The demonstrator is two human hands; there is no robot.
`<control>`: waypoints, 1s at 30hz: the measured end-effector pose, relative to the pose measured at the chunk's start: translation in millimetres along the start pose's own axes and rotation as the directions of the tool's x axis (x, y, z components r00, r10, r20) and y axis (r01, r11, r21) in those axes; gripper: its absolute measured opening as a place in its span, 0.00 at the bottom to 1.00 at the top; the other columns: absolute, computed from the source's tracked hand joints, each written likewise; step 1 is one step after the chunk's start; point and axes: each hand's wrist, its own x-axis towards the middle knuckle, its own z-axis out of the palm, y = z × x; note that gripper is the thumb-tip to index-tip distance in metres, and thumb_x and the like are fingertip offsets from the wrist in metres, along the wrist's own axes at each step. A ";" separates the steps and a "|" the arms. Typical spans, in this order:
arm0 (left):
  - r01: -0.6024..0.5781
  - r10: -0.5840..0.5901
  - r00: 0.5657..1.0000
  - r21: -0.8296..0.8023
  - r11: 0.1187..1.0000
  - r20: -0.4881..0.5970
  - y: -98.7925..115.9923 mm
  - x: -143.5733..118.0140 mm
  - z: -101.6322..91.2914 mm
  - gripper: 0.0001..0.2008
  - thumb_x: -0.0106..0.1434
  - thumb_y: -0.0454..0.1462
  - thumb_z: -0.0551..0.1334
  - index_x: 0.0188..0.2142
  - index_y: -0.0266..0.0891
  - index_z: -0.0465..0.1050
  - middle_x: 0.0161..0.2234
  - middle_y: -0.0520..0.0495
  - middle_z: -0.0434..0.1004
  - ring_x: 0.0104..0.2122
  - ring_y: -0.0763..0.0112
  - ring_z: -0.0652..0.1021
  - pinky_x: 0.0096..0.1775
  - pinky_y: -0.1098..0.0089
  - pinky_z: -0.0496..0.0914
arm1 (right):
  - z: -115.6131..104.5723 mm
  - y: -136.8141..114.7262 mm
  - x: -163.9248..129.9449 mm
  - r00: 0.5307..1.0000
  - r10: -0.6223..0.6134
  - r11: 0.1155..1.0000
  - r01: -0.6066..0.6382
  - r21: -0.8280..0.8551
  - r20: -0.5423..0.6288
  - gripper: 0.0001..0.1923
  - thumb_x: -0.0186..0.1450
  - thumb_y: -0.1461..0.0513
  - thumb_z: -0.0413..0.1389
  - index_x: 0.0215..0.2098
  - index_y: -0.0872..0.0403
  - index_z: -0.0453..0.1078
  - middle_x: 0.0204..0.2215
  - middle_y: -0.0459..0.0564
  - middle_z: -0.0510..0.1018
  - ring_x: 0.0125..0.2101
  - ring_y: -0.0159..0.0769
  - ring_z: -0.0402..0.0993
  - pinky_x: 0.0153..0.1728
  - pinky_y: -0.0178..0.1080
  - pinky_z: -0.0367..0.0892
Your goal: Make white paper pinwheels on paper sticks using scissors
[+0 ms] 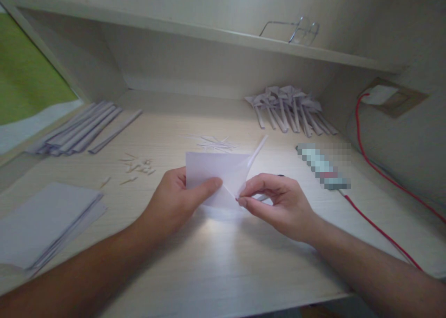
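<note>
A partly folded white sheet of paper [216,171] is held just above the middle of the pale wooden desk [223,257]. My left hand [177,197] grips its left side, thumb across the front. My right hand [278,202] pinches the lower right fold between thumb and forefinger. One flap of the paper sticks up to the right. A dark thin object shows behind my right hand; what it is I cannot tell.
A stack of white sheets [45,225] lies front left, folded paper strips [83,127] back left, finished folded paper pieces [291,106] back right. Paper scraps [137,164] and slivers [214,143] dot the middle. A red cable [379,229] runs along the right. Glasses [299,29] rest on the shelf.
</note>
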 end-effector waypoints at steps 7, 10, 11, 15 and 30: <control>-0.002 0.003 1.000 -0.047 0.999 0.030 -6.3 1.7 -2.6 0.13 0.54 0.46 0.73 0.34 0.40 0.84 0.35 0.43 0.86 0.33 0.57 0.82 0.35 0.66 0.74 | 1.6 -0.5 0.4 1.000 0.001 0.998 0.001 0.056 -0.030 0.04 0.62 0.65 0.66 0.33 0.53 0.76 0.30 0.47 0.80 0.32 0.35 0.76 0.36 0.39 0.73; -0.031 0.034 0.999 -0.081 0.996 0.036 -9.2 3.2 -4.2 0.13 0.55 0.45 0.73 0.36 0.39 0.83 0.36 0.44 0.86 0.34 0.57 0.82 0.36 0.66 0.74 | 2.1 -2.2 1.3 0.998 0.024 0.996 -0.019 0.091 -0.056 0.06 0.62 0.64 0.67 0.32 0.53 0.75 0.28 0.46 0.78 0.30 0.33 0.75 0.33 0.37 0.71; -0.040 0.044 0.998 -0.091 0.995 0.046 -9.7 3.6 -4.4 0.13 0.56 0.45 0.73 0.36 0.39 0.83 0.35 0.44 0.86 0.34 0.58 0.82 0.36 0.66 0.74 | 2.4 -2.4 1.6 0.997 0.036 0.994 -0.028 0.109 -0.068 0.06 0.62 0.64 0.67 0.32 0.53 0.74 0.27 0.46 0.78 0.29 0.33 0.74 0.31 0.37 0.71; -0.033 0.037 0.997 -0.052 0.998 0.075 -9.7 4.4 -4.3 0.14 0.58 0.46 0.72 0.34 0.38 0.82 0.34 0.44 0.85 0.32 0.61 0.81 0.36 0.67 0.73 | 4.0 -1.9 1.8 0.994 0.072 0.976 -0.054 0.210 -0.077 0.05 0.64 0.65 0.65 0.33 0.53 0.73 0.28 0.45 0.80 0.30 0.32 0.76 0.31 0.36 0.70; -0.021 0.019 0.995 0.022 1.000 0.095 -4.6 5.5 -4.4 0.11 0.53 0.42 0.74 0.34 0.38 0.84 0.30 0.46 0.85 0.28 0.63 0.80 0.29 0.71 0.70 | -6.8 -1.0 8.2 0.977 0.081 0.985 -0.048 0.168 -0.199 0.12 0.62 0.62 0.68 0.38 0.51 0.69 0.31 0.43 0.74 0.30 0.31 0.72 0.29 0.34 0.68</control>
